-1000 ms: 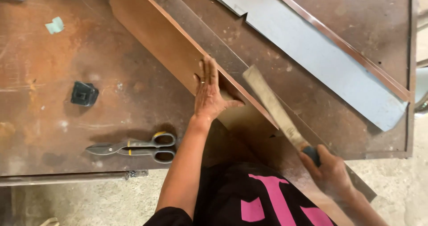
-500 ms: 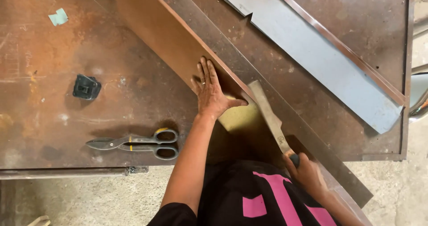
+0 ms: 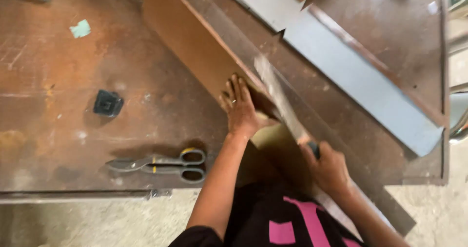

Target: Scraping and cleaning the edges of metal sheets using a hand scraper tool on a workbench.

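Observation:
My left hand lies flat, fingers spread, on a long brown folded sheet-metal piece that runs diagonally across the rusty workbench. My right hand grips the dark handle of a long flat metal bar, which looks like a file or beater. The bar rests along the folded edge of the brown sheet, just right of my left hand, and is motion-blurred.
Tin snips with yellow-marked handles lie near the bench's front edge. A small black block sits to the left. A grey-blue folded metal strip lies diagonally at the right. A pale green scrap is at the upper left.
The bar in my right hand has swung up and left along the fold, closer to my left hand. My left hand stays pressed on the brown sheet.

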